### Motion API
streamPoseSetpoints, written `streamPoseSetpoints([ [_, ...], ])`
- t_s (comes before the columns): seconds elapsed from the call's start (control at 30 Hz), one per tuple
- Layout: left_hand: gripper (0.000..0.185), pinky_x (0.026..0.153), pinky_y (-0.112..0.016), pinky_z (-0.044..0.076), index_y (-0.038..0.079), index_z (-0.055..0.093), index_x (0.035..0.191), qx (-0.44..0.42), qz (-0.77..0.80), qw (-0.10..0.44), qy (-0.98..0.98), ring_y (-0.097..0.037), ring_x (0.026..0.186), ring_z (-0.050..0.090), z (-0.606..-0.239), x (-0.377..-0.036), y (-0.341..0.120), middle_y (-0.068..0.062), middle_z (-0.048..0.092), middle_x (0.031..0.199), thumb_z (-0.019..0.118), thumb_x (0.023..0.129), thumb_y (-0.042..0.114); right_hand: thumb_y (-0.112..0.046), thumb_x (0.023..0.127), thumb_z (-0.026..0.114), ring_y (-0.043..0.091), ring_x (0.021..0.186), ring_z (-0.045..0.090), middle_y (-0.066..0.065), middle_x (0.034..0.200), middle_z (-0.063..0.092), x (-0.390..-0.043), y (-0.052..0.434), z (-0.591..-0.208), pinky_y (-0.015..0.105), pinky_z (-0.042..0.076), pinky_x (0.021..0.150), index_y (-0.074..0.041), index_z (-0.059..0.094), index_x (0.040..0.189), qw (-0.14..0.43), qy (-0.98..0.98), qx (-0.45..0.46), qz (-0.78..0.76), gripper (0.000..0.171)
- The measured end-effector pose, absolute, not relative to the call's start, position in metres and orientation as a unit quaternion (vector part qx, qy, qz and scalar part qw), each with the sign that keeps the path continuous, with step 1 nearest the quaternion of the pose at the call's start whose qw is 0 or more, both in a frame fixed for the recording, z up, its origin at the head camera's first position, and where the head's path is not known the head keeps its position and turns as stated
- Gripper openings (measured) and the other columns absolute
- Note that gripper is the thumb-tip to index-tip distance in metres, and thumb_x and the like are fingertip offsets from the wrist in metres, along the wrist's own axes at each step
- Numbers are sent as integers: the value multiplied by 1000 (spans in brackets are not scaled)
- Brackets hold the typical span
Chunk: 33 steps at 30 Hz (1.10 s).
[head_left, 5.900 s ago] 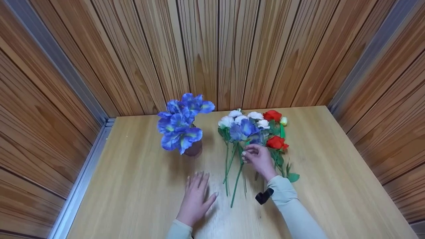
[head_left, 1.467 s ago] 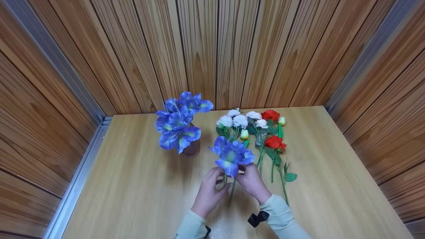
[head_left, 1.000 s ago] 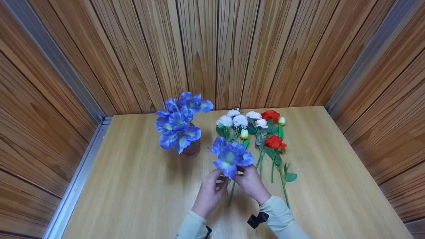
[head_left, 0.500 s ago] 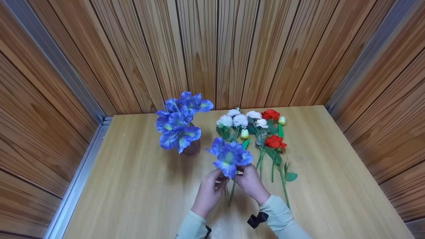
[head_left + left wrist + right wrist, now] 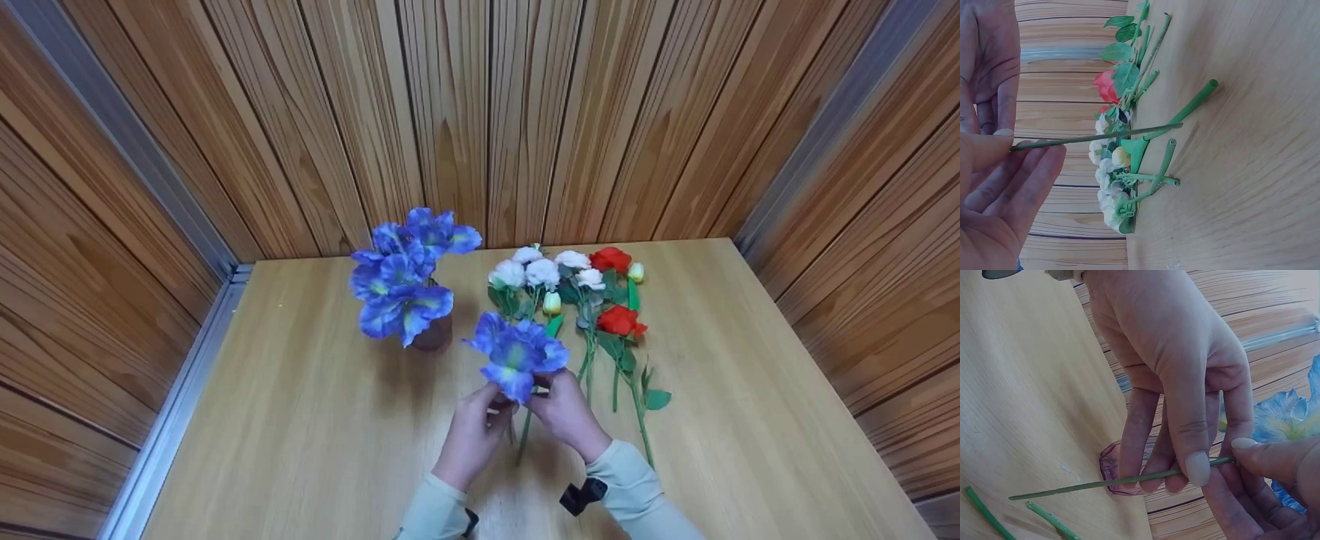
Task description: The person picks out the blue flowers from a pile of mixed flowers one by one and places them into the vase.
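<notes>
Both hands are on the same thing: a single blue fabric flower on a thin green stem (image 5: 516, 354), lifted off the light wooden table (image 5: 315, 420). Our left hand (image 5: 470, 435) pinches the stem between thumb and fingertips just under the bloom, and the right hand (image 5: 568, 414) has its grip on that same stem right next to it, so the two hands nearly touch. From the right wrist view we can see the stem (image 5: 1123, 481) sticking out bare past the fingers (image 5: 1193, 444), pointing away over the table.

Behind and left of the held flower sits a small reddish-brown vase (image 5: 435, 335) already packed with a bunch of blue fabric flowers (image 5: 405, 274). On the right, lying flat on the table, are white carnation-like flowers (image 5: 541, 271), two red roses (image 5: 616, 292) and a pale yellow tulip bud (image 5: 552, 303), stems pointing toward us. Wood-panelled walls (image 5: 480, 112) close in the corner.
</notes>
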<state>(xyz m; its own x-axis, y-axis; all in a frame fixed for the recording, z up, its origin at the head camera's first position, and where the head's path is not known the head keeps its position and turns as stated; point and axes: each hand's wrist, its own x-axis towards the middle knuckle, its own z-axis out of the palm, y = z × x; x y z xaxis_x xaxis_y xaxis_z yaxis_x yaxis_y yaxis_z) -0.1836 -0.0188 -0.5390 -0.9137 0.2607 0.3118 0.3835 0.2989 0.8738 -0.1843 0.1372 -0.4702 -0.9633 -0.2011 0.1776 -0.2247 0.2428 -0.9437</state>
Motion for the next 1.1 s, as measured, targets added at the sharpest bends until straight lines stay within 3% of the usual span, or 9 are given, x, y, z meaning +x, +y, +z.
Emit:
streamPoseSetpoints([
  [0.33, 17, 72, -24, 54, 17, 62, 105, -188, -557, 30, -808, -10, 86, 62, -539, -183, -21, 6, 65, 95, 62, 92, 6, 10, 82, 66, 37, 111, 56, 22, 117, 60, -182, 138, -471, 51, 46, 93, 9, 56, 119, 13, -789, 144, 597, 38],
  [0.53, 13, 70, -24, 54, 14, 63, 101, -203, -552, 56, -807, -11, 85, 63, -540, -183, -20, -1, 66, 92, 62, 92, 5, 9, 82, 65, 38, 113, 55, 23, 120, 59, -182, 138, -470, 51, 46, 93, 9, 54, 122, 12, -794, 137, 592, 41],
  [0.7, 14, 70, -24, 55, 16, 62, 100, -203, -558, 57, -803, -10, 85, 63, -540, -183, -20, -1, 67, 92, 62, 92, 4, 9, 82, 66, 36, 112, 56, 20, 118, 61, -193, 142, -495, 52, 46, 93, 7, 56, 120, 20, -789, 142, 597, 39],
  [0.83, 16, 71, -25, 55, 18, 61, 101, -206, -558, 57, -802, -9, 86, 63, -540, -183, -21, 5, 66, 94, 63, 92, 5, 6, 82, 68, 31, 108, 58, 16, 113, 64, -197, 144, -506, 45, 49, 90, 5, 60, 116, 22, -781, 133, 610, 35],
  [1.1, 18, 70, -24, 55, 20, 61, 100, -207, -558, 47, -802, -8, 87, 62, -539, -183, -20, 5, 66, 94, 63, 92, 4, 6, 83, 67, 40, 107, 57, 24, 111, 62, -186, 140, -482, 44, 52, 85, 11, 58, 113, 8, -779, 135, 612, 32],
])
